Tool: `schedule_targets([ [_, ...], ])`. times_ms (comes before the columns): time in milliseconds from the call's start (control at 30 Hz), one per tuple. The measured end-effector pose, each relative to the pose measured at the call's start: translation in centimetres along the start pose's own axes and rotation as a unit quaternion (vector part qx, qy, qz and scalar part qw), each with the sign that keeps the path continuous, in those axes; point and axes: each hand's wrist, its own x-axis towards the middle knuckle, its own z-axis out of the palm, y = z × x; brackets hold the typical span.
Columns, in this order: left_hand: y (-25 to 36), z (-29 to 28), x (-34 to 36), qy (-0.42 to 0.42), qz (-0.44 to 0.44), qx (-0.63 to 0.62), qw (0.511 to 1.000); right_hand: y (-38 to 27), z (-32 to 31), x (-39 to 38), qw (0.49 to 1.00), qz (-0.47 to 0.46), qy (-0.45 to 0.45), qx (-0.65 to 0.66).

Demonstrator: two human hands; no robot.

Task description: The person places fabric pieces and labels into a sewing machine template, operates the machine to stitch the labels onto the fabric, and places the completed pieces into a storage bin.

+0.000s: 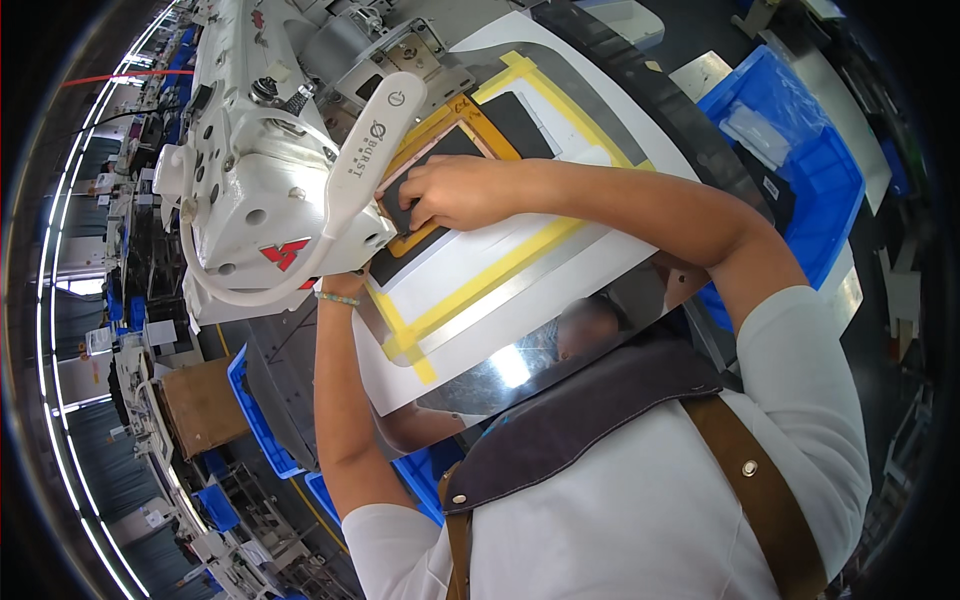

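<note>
My right hand [462, 192] reaches in from the right over a flat dark panel [440, 150] set inside an orange-yellow frame [490, 138]. Its fingers are bent and apart, with the tips down on the panel. Only the wrist and a bit of my left hand [342, 284] show, with a beaded bracelet [337, 298] on it; the machine head hides the fingers. Both hands are close to a white industrial sewing machine [260, 200]. Under the frame lies a white sheet [470, 265] edged with yellow tape [490, 287].
A long white lever-shaped piece [375, 140] juts over the work from the machine. Shiny metal [480, 385] borders the near edge. Blue bins stand at right [825, 190] and lower left [250, 415], the right one holding plastic bags [755, 135]. A cardboard box [203, 405] is farther left.
</note>
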Motion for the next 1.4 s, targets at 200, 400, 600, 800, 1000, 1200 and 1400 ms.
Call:
schedule_targets([
  [200,-3.6,-0.8,-2.6,0.014,0.010,0.163,0.986,0.7,0.3,1.7,0.997,0.025,-0.009,-0.072],
  [400,-3.4,-1.2,-2.9,0.008,0.007,0.219,0.976,0.8,0.6,0.9,0.998,-0.040,0.031,-0.043],
  [600,-3.0,-1.6,-3.3,0.025,-0.050,0.270,0.961,-0.8,-0.3,0.1,0.999,-0.028,-0.020,-0.006],
  [800,0.0,-0.6,-3.3,0.063,-0.008,0.253,0.965,-1.6,0.3,-0.9,0.999,-0.049,-0.014,-0.006],
  [1000,7.2,-1.1,-4.7,0.077,-0.064,0.158,0.982,-3.2,-2.7,-5.5,0.990,0.028,-0.038,-0.134],
  [1200,13.3,-0.4,-6.2,0.008,0.118,0.187,0.975,-3.0,-3.1,-10.2,0.977,0.101,0.017,-0.189],
  [1400,16.2,2.3,-1.3,-0.062,0.145,0.166,0.974,-2.8,-2.9,-9.8,0.975,0.083,0.028,-0.206],
])
